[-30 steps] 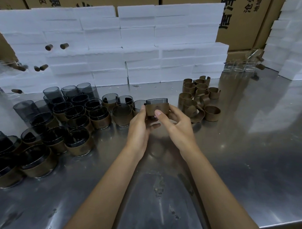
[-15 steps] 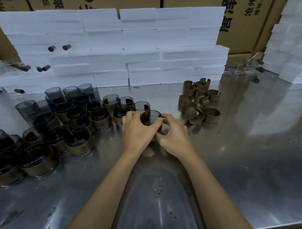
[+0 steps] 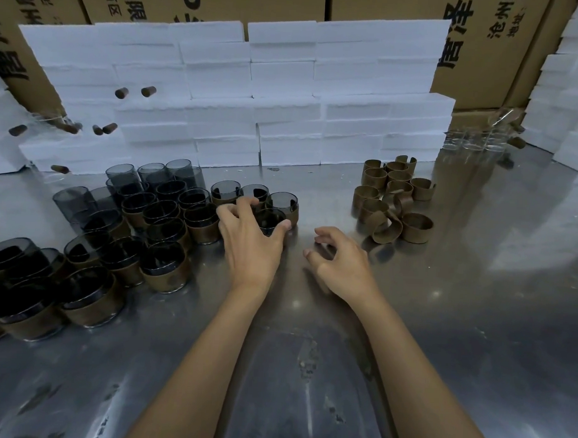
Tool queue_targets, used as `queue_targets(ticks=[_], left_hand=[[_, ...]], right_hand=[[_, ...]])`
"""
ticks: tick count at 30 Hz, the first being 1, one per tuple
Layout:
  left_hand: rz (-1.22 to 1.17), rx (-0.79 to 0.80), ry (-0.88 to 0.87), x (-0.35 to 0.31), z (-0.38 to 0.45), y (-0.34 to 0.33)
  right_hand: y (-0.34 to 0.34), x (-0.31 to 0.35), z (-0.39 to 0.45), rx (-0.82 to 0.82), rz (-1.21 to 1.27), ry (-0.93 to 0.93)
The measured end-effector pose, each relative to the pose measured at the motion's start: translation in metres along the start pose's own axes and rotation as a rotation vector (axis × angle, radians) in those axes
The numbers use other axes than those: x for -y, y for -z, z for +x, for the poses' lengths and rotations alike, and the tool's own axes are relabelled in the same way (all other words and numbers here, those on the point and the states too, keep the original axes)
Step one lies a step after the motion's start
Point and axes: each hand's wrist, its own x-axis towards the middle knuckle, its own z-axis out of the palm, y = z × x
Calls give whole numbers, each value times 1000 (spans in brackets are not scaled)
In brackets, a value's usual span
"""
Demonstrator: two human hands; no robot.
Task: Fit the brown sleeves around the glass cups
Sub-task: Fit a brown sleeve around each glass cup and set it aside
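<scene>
Off the cup now, the right hand [image 3: 340, 265] hovers above the table [image 3: 475, 291], fingers loosely curled, empty. Left hand [image 3: 251, 240] grips the sleeved cup [image 3: 272, 221] from above, thumb and fingers around its rim, beside the finished cups [image 3: 169, 227].

Black printed Chinese characters stand on the cardboard cartons [image 3: 490, 45] along the top of the frame, most cut off or hidden by the white foam blocks [image 3: 252, 96]. At upper right "沧州" can be read; at upper left "有限" and a large "P".
</scene>
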Motion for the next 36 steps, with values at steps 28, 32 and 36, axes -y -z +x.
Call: queue_targets(ticks=[28,32,36], left_hand=[[609,174,55,78,235,27],[243,175,76,36,218,31],[-106,210,83,-17,175,29]], right_hand=[[-6,-6,28,-164,202,-71],[-3,-4,27,-139,200,-73],[0,-2,26,-127,220,-80]])
